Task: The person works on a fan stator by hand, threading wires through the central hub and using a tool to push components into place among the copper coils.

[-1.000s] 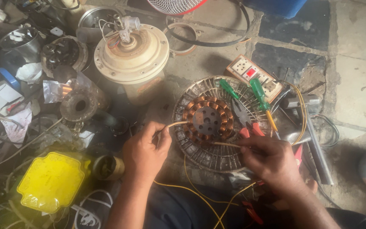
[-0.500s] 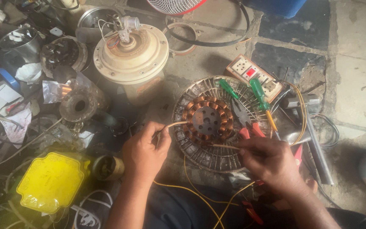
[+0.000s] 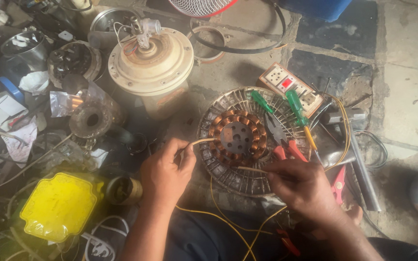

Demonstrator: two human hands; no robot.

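Nothing has shifted: left hand (image 3: pixel 163 169) still pinches the pale sleeved wire (image 3: pixel 203 141) beside the copper-wound stator (image 3: pixel 238 137). Right hand (image 3: pixel 302 186) stays clenched on another lead (image 3: pixel 250 169).

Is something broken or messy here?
Yes. The round copper-wound fan motor lies opened on the stone floor. Each hand, left hand and right hand, pinches a loose wire end from it. Green-handled screwdrivers rest across it.

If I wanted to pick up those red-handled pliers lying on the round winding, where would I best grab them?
Probably by the two red handles. The red-handled metal pliers lie flat on the round copper-wound stator, dark jaws pointing up and left, handles down and right near the right hand. The handles are parted, so close a hand around both from the lower right, clear of the green-handled screwdrivers.
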